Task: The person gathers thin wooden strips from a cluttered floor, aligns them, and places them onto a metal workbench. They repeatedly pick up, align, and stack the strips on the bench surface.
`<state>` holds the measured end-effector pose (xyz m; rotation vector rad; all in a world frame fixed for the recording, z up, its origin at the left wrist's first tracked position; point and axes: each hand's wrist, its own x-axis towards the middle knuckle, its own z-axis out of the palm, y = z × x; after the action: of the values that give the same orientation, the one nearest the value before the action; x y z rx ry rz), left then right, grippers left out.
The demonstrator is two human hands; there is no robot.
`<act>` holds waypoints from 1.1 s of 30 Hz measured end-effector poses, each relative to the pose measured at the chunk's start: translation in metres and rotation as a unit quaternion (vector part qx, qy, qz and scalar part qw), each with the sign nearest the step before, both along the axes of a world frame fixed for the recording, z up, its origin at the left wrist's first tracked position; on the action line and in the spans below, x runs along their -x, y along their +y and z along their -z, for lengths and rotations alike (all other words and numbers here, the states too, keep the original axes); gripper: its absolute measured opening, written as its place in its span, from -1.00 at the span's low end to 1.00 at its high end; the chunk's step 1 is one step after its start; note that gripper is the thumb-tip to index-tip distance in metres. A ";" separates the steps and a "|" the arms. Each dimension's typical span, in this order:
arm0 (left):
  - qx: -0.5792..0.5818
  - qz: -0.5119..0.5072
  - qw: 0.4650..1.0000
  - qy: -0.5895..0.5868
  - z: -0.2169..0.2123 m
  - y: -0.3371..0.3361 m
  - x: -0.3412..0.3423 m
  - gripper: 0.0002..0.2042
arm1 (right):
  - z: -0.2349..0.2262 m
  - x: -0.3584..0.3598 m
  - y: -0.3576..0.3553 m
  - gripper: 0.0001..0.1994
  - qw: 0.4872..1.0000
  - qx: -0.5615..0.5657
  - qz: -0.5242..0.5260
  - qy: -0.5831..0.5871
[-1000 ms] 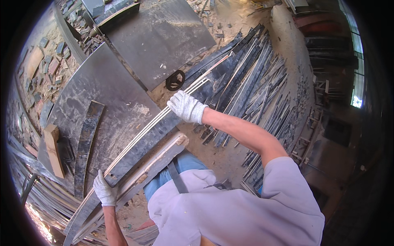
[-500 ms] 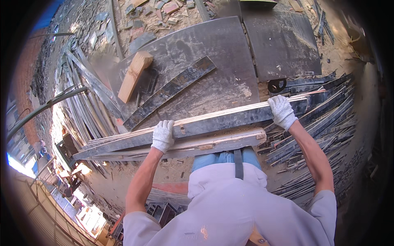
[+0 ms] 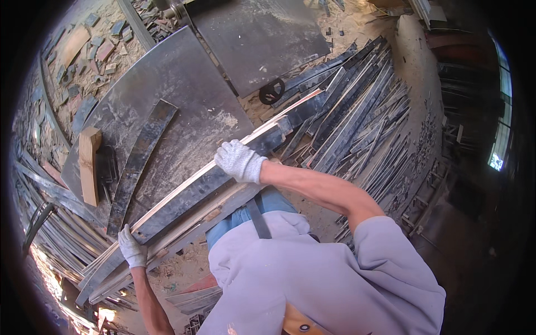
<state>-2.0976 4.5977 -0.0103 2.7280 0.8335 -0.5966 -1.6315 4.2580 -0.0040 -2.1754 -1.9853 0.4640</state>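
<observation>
A bundle of long plywood strips (image 3: 187, 207), dark-faced with pale edges, lies slantwise along the near edge of the metal table (image 3: 209, 100). My left hand (image 3: 132, 247), in a whitish knit glove, grips the bundle near its left end. Farther right, my right hand (image 3: 240, 161), gloved alike, is closed over the top of the same strips. Between the bundle and my body runs another pale-edged board (image 3: 223, 202). On the tabletop rest a loose dark strip (image 3: 139, 162) and a light wooden block (image 3: 88, 167), which stands beside a dark metal fitting (image 3: 107, 173).
A second dark table panel (image 3: 257, 44) adjoins at the far side, with a black handwheel (image 3: 272, 92) below its edge. Long dark strips (image 3: 357, 123) are heaped on the right, more strips (image 3: 47, 223) on the left. Offcuts (image 3: 84, 64) litter the ground at the far left.
The view has turned to the right, so the table appears tilted and farther left. My right hand has shifted along the bundle from its right part toward the middle; my left hand is nearer the left end.
</observation>
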 end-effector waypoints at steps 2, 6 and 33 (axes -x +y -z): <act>0.013 0.043 0.996 -0.072 -0.024 -0.025 -0.064 0.08 | 0.009 0.011 0.010 -0.73 0.999 0.042 0.003 0.019; 0.065 0.096 0.977 -0.177 -0.028 -0.119 -0.173 0.29 | 0.017 0.030 0.032 -0.71 0.999 0.033 0.003 0.023; -0.020 0.095 0.984 -0.150 0.018 -0.160 -0.225 -0.27 | 0.027 0.003 0.002 -0.39 1.000 -0.029 -0.012 0.004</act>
<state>-1.8730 4.4378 -0.0284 2.8550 0.5212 -0.1919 -1.6341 4.2595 -0.0308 -2.1157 -1.9970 0.4125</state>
